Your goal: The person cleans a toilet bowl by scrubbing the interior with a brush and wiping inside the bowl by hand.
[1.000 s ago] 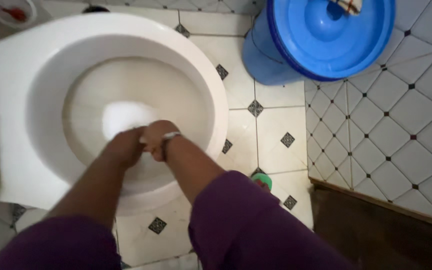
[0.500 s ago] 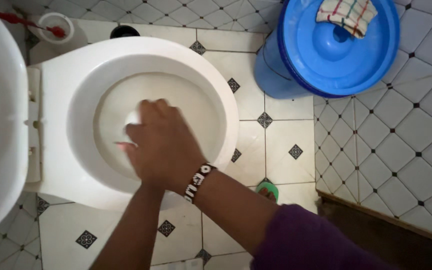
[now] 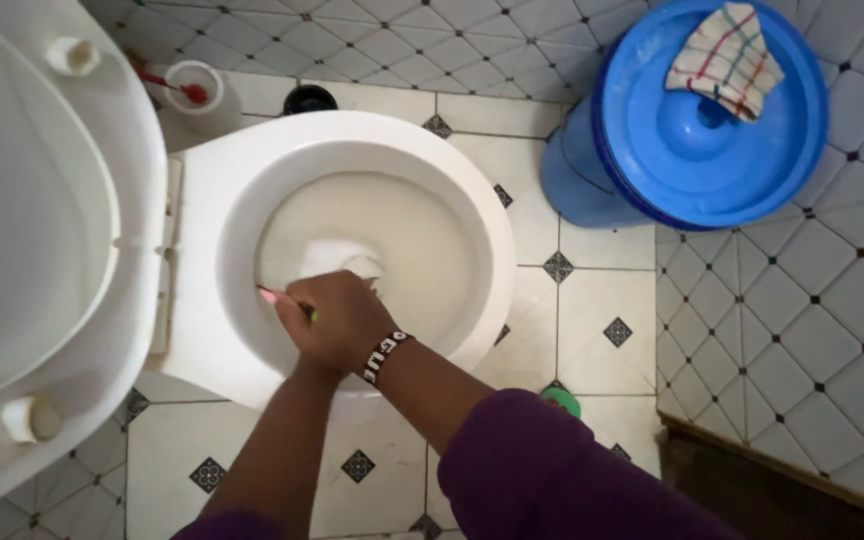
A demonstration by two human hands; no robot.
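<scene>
Head view: looked down into a white toilet bowl. Right hand lay over the left, closed round a thin pink stick. Left hand mostly hidden beneath; grip could not be told. Stick ran from the fist leftward and slightly up, tip near the bowl's inner wall. Raised lid at left, blue bucket with checked cloth well apart at right.
</scene>
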